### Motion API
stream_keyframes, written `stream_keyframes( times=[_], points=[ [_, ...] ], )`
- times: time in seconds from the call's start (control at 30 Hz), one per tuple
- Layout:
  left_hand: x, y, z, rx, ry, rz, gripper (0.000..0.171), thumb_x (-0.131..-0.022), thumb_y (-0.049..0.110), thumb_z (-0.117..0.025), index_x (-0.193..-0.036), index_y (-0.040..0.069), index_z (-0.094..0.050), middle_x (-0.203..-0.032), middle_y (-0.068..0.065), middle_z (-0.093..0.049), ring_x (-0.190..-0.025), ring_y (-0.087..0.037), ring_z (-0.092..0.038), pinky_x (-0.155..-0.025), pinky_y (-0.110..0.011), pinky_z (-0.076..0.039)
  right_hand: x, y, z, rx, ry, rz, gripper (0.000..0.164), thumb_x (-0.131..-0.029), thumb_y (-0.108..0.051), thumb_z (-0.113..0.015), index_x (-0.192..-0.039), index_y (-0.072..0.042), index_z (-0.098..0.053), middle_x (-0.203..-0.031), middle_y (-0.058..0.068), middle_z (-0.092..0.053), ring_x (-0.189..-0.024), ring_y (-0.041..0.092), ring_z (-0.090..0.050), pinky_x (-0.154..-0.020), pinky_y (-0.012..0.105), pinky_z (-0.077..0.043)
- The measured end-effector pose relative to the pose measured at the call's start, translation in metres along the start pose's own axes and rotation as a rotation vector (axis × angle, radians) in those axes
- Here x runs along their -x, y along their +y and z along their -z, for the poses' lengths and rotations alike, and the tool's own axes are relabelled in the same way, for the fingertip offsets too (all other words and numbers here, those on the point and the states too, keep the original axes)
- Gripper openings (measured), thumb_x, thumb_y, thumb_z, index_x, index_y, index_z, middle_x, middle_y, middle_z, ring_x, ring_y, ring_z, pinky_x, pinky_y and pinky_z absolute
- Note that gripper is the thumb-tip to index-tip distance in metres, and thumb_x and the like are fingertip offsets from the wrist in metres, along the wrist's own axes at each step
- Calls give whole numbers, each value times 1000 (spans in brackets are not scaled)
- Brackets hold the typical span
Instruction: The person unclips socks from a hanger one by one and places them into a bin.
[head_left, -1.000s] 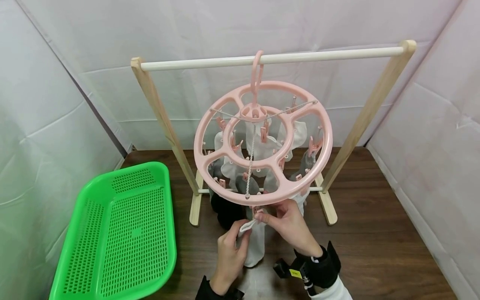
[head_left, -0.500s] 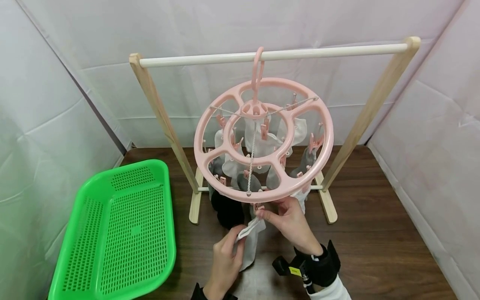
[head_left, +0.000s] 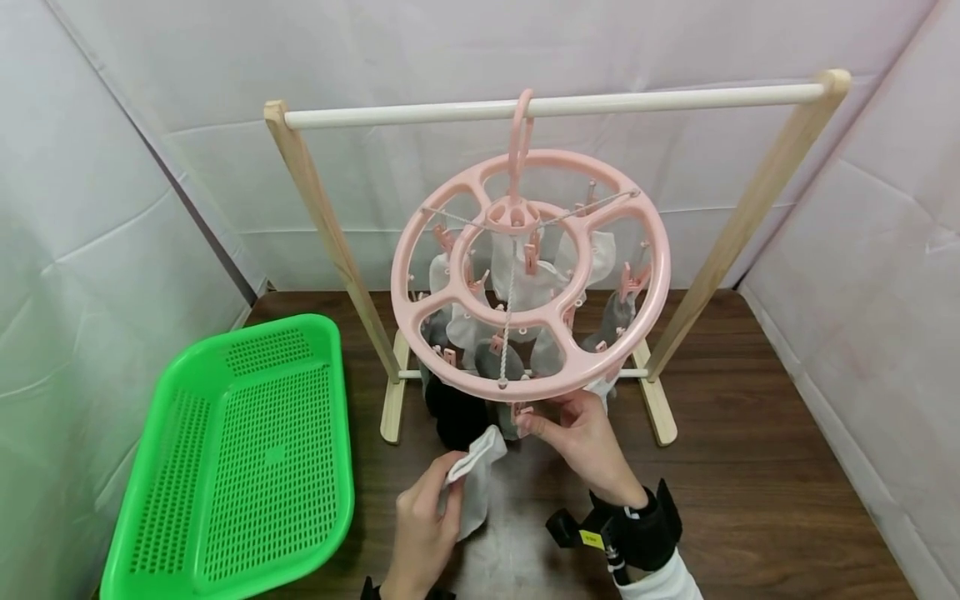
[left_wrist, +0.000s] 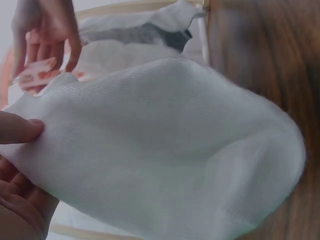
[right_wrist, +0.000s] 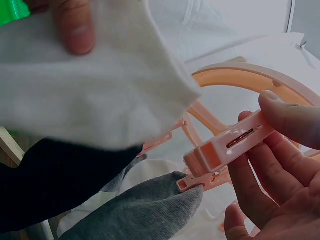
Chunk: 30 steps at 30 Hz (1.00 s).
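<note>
My left hand (head_left: 423,518) pinches a white sock (head_left: 476,500) near its cuff. In the left wrist view the sock (left_wrist: 165,145) spreads out flat, its toe end pointing right. Just below the front of the round pink hanger (head_left: 540,387), my right hand (head_left: 588,442) holds a pink clothespin (right_wrist: 230,142) between thumb and fingers. The clothespin and the sock are apart. Behind them, a grey sock (right_wrist: 135,210) hangs from another clip, and a black sock (head_left: 456,417) hangs at the front left of the hanger.
The hanger hooks over the white bar (head_left: 420,112) of a wooden stand (head_left: 330,225). Several white and grey socks hang from its clips. A green basket (head_left: 341,400) stands on the left of the dark wooden table (head_left: 757,483). Pale cloth walls surround the table.
The white sock has come away from the clothespin, and my left hand has drawn it left and toward me. My right hand stays at the clothespin. The view has shifted slightly.
</note>
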<state>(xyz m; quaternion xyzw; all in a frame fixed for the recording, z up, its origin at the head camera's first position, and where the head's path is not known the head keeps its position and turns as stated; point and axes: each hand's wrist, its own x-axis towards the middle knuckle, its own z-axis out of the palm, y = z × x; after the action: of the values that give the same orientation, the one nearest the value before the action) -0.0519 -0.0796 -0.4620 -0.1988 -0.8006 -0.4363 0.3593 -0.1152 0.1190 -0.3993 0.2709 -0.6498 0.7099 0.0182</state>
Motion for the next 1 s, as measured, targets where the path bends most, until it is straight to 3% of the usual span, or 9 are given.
stream_keyframes(
  times=[0.27, 0.53, 0.7, 0.9, 1.0],
  points=[
    [-12, 0, 23, -66, 24, -2, 30, -104, 24, -45, -104, 0, -64, -91, -10, -70, -80, -24, -70, -68, -27, -55, 1, 3, 2, -20, 1, -17, 21, -89, 6, -64, -111, 5, -63, -93, 13, -66, -83, 18, -64, -74, 32, -54],
    [-34, -8, 51, -163, 125, -112, 32, -103, 22, -49, -98, -5, -66, -88, -15, -71, -77, -27, -70, -63, -31, -56, 2, 3, 4, -22, 2, -40, 21, -89, 4, -65, -111, 2, -64, -92, 16, -65, -81, 20, -63, -73, 35, -54],
    [-44, -10, 71, -217, 164, -105, 37, -103, 23, -48, -95, -8, -66, -84, -20, -70, -71, -34, -69, -61, -35, -55, 2, 4, 6, -12, 0, -35, 20, -90, 3, -65, -110, 4, -63, -92, 18, -65, -83, 20, -63, -77, 32, -53],
    [-49, -20, 94, -282, 210, -112, 37, -101, 23, -51, -94, -10, -65, -86, -21, -70, -73, -34, -69, -79, -14, -49, 2, 5, 5, 19, 23, -21, 22, -89, 5, -65, -111, 5, -63, -99, 15, -67, -92, 20, -62, -83, 30, -49],
    [-50, -26, 103, -321, 245, -100, 37, -101, 24, -53, -94, -10, -65, -86, -20, -70, -66, -29, -67, -75, -9, -45, 2, 5, 5, 14, 32, -43, 26, -89, 4, -66, -114, 3, -63, -102, 13, -67, -96, 20, -62, -85, 30, -48]
  ],
)
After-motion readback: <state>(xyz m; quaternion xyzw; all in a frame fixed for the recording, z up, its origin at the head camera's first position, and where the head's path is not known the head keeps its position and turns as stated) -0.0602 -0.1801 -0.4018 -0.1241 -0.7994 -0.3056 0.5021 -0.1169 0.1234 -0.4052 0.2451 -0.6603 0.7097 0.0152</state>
